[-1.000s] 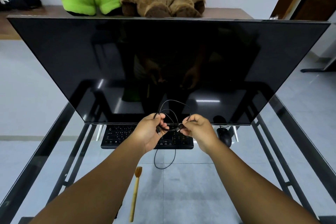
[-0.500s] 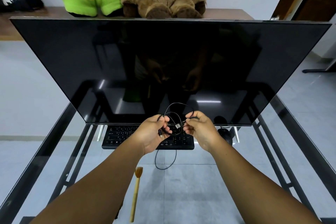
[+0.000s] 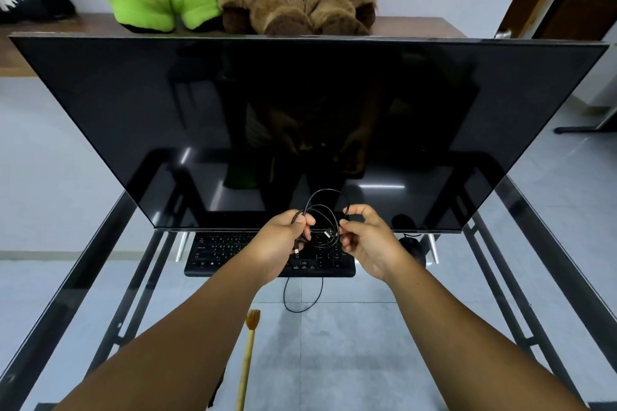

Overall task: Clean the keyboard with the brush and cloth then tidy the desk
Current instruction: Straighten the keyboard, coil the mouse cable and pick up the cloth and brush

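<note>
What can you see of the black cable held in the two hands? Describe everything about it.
The black cable is thin, round and flexible, wound into a few loose loops held above the keyboard. The left hand grips the bundle; the right hand pinches a strand. A metal plug shows between the hands, and one loop hangs below onto the glass desk.

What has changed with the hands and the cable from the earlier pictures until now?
The cable now forms more loops: the left hand keeps gripping the bundle while the right hand has opened slightly, pinching a strand nearer the top. The keyboard, mouse, brush and monitor stayed as they were.
</note>
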Motion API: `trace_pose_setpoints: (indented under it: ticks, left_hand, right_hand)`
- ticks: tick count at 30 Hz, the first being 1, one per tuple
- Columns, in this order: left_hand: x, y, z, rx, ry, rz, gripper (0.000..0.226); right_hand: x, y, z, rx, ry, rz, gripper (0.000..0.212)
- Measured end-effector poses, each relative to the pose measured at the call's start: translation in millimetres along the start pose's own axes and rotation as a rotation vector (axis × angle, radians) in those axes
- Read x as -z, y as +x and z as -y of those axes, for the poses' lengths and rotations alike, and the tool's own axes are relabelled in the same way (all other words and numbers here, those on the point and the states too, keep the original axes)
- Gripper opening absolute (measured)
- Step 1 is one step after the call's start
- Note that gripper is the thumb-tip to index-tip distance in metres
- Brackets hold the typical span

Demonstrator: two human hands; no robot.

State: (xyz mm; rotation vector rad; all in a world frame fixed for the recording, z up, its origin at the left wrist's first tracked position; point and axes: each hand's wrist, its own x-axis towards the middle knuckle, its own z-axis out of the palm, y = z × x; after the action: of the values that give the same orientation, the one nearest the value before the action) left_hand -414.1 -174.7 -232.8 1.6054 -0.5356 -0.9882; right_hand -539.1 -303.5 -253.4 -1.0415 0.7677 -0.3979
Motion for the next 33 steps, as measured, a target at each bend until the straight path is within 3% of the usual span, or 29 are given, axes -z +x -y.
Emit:
trace_pose_setpoints:
  ticks: [3,9,17,25,33]
  left_hand:
    - [0.4,0.9,-0.9,-0.010,0.169,-0.009,0.027]
    - [3.8,3.4,-2.9,-0.026,0.272,0.000,0.025]
    - [13.6,5.3,-5.8,0.031,0.236,0.052,0.016]
    - [12.3,10.1,-5.0,0.058,0.186,0.064,0.014]
    - [14.5,10.4,-6.0,0.010,0.173,0.066,0.012]
  right_hand:
    - [2.5,-0.3,2.6,-0.008,-0.049,0.045,0.015]
    - [8.0,-0.4,8.1,-0.074,-0.113,0.123,0.016]
    - [20.1,2.0,7.3,-0.160,-0.189,0.169,0.019]
    - [15.4,1.8,11.8,-0.084,-0.259,0.141,0.020]
    - [17.1,2.1,17.6,-0.028,-0.376,0.153,0.041]
